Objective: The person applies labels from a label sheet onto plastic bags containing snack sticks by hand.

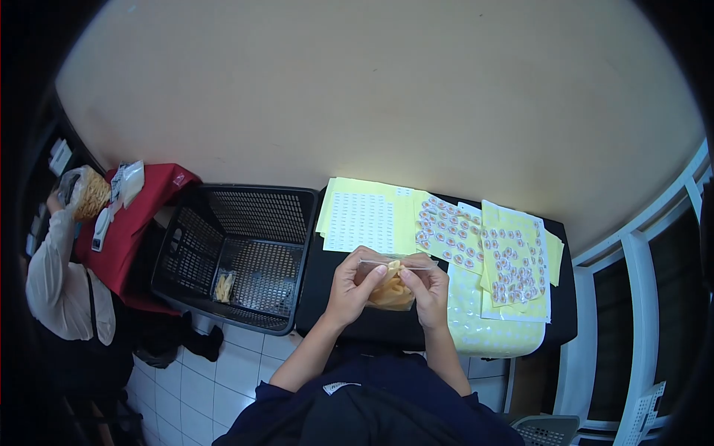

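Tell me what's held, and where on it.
A clear bag of yellowish food, held near its top edge by the left hand and right hand, thumbs in front.

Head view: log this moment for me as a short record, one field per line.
Left hand: grip near the mouth of a clear plastic bag
Right hand: grip on the same bag, opposite side
Bag contents: pale yellow pieces, partly hidden by the hands
Bag seal: cannot tell
Black basket: left of the black-covered table, one small packet inside
Sheets on table: white labels at left, round stickers at right
Co-worker: at the red-covered table, hand on a larger filled bag
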A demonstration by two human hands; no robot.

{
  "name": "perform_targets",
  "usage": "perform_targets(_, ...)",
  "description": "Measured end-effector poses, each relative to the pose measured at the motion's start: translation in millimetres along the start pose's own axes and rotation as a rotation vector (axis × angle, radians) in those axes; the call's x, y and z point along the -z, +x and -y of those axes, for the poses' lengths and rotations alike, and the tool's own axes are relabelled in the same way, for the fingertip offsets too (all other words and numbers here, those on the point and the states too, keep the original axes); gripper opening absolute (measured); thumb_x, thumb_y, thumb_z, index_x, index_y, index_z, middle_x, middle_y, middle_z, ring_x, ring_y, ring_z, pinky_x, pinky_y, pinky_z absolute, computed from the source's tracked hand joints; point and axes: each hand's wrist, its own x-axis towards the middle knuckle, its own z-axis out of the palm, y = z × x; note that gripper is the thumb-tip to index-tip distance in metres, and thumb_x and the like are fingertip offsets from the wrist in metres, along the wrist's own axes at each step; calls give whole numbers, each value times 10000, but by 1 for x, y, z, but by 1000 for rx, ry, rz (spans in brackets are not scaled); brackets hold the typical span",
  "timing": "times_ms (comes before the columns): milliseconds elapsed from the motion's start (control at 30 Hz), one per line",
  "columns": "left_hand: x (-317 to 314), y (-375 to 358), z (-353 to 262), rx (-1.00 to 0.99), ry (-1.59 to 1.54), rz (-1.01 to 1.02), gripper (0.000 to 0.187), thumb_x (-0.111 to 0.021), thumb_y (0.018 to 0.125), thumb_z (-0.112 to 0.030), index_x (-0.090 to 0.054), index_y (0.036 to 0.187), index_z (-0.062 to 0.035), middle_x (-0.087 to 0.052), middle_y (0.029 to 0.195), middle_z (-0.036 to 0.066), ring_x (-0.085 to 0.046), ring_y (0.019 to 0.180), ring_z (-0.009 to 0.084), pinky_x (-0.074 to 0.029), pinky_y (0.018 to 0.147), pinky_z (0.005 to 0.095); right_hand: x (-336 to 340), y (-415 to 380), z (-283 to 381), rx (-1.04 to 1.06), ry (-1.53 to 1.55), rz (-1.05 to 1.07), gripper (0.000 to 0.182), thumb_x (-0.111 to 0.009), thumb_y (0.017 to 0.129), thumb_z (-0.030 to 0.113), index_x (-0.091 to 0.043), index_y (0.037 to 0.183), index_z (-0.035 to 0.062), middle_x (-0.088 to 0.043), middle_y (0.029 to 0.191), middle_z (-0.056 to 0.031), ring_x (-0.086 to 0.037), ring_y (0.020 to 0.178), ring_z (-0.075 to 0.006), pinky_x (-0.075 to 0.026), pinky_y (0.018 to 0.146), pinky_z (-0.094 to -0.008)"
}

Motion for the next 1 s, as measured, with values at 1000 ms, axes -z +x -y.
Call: perform_targets(1000,-10,16,-3,-39,343,4,66,-588,784,-48,-597,795,17,-574,756,63,-556,716,108,-442,646,230,9,12,-9,92,-137,5,90,-645,690,7,-601,766,-10,-574,794,-66,-547,744,-106,-434,679,-226)
